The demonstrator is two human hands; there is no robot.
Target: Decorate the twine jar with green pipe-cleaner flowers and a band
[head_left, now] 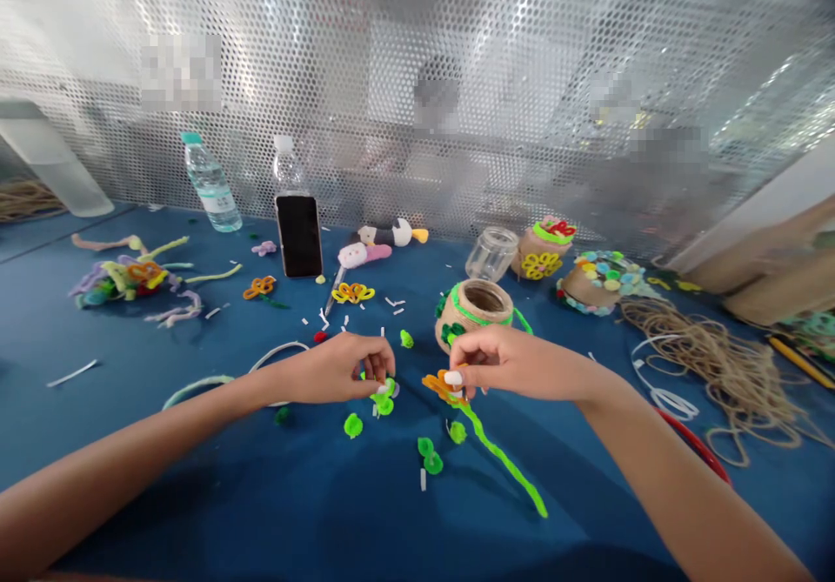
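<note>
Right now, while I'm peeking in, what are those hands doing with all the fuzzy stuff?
The person's right hand holds an orange fuzzy flower with a long bright-green fuzzy stem. The left hand has its fingertips at some small bright-green fuzzy pieces on the blue table. A round, open jar wrapped in brown twine stands just beyond the right hand, with green fuzzy trim around it.
</note>
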